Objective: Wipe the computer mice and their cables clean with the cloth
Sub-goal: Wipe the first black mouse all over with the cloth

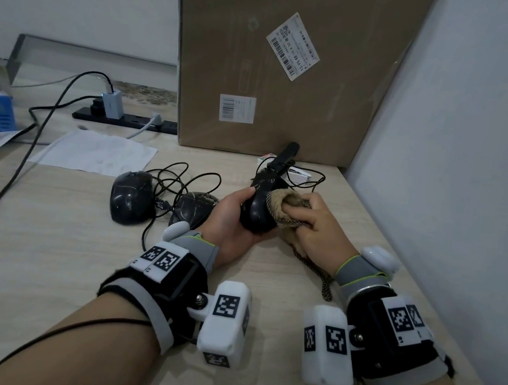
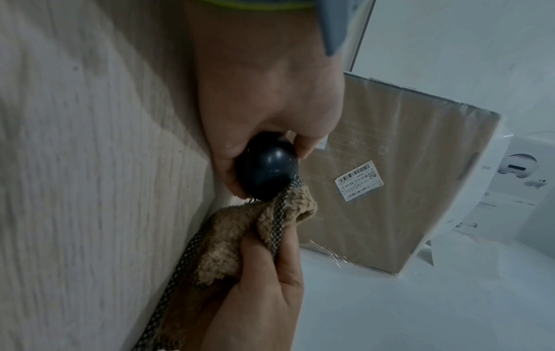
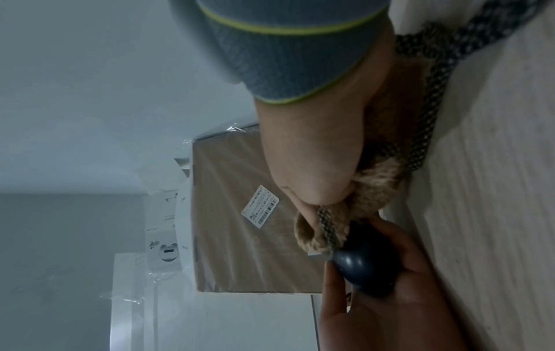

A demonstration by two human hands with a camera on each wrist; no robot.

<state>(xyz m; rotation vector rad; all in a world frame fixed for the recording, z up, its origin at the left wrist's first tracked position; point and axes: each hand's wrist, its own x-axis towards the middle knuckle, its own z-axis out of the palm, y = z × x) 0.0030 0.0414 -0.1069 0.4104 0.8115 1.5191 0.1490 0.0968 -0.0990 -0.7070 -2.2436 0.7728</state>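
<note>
Can't see much of the mouse (image 1: 255, 213) I'm holding, honestly. My left hand (image 1: 232, 221) is wrapped around it from below, above the table, so only the glossy dark rounded back pokes out, and the buttons end is hidden behind my fingers and the cloth (image 1: 287, 210). My right hand (image 1: 316, 224) has the cloth bunched up tight in its fingers and pressed against the mouse's right side. The cloth is tan and fuzzy, kind of terry-like, with a dark speckled woven edge that trails down to the wooden table (image 1: 63, 249) under my wrist.

Two more black mice (image 1: 132, 196) sit to the left on the table; the nearer one is half hidden behind my left hand. Their thin black cables (image 1: 183, 180) are a tangle, can't tell which goes where. Big cardboard box (image 1: 293, 69) stands behind, wrapped in shiny film.
</note>
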